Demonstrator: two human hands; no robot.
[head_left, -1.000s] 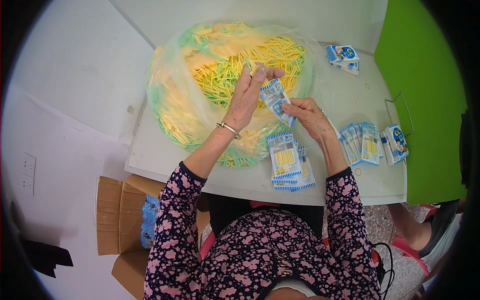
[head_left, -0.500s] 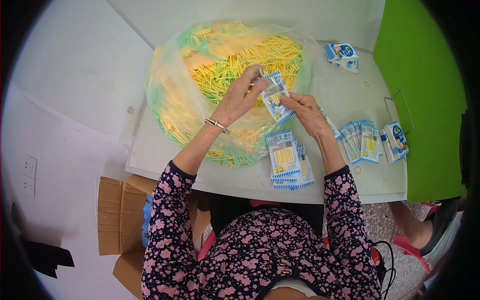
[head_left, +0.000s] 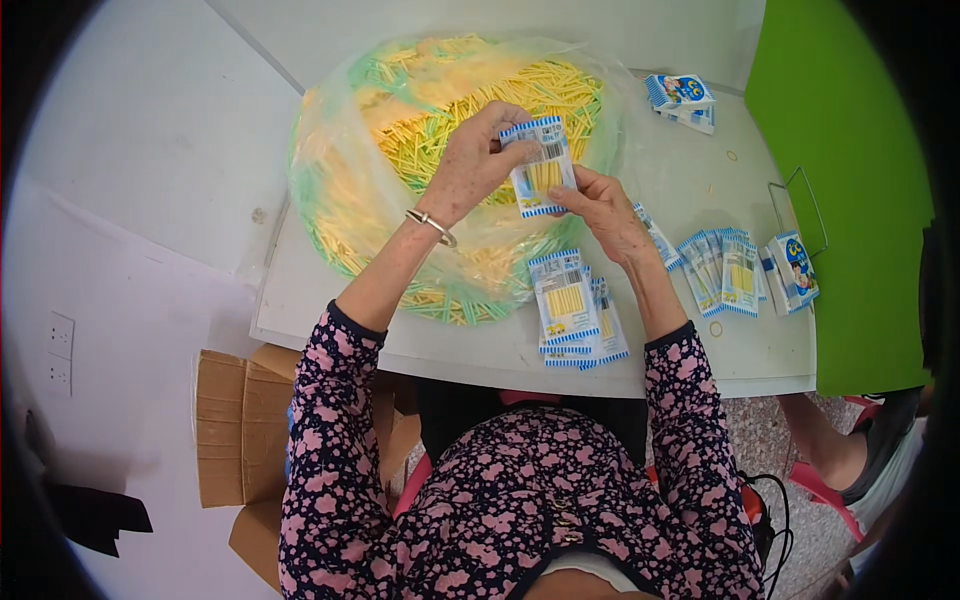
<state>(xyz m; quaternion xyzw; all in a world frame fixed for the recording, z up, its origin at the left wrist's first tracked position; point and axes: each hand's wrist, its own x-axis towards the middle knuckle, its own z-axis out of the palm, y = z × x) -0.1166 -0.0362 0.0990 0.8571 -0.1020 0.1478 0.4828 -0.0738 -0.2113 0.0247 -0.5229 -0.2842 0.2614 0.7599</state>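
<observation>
A small clear packet (head_left: 543,180) with blue-striped ends and pale yellow sticks inside is held over the big bag by both my hands. My left hand (head_left: 468,165), with a bracelet at the wrist, grips its upper left side, the thumb across the front. My right hand (head_left: 605,213) pinches its lower right corner between thumb and fingers. Beneath them lies a large clear plastic bag (head_left: 345,140), open and full of thin yellow and green sticks (head_left: 555,95). Close to my right forearm sits a small stack of filled packets (head_left: 565,300).
Right of my hand lie a packet (head_left: 657,238), a fanned row of packets (head_left: 722,272) and a bundle (head_left: 793,272) beside a wire handle (head_left: 800,215). More packets (head_left: 683,95) rest far right. A green panel (head_left: 850,200) borders the table; a cardboard box (head_left: 245,425) stands below left.
The packet has swung more upright and shifted slightly left and up, with both hands still on it. A green stick that showed by my left fingertips is no longer visible.
</observation>
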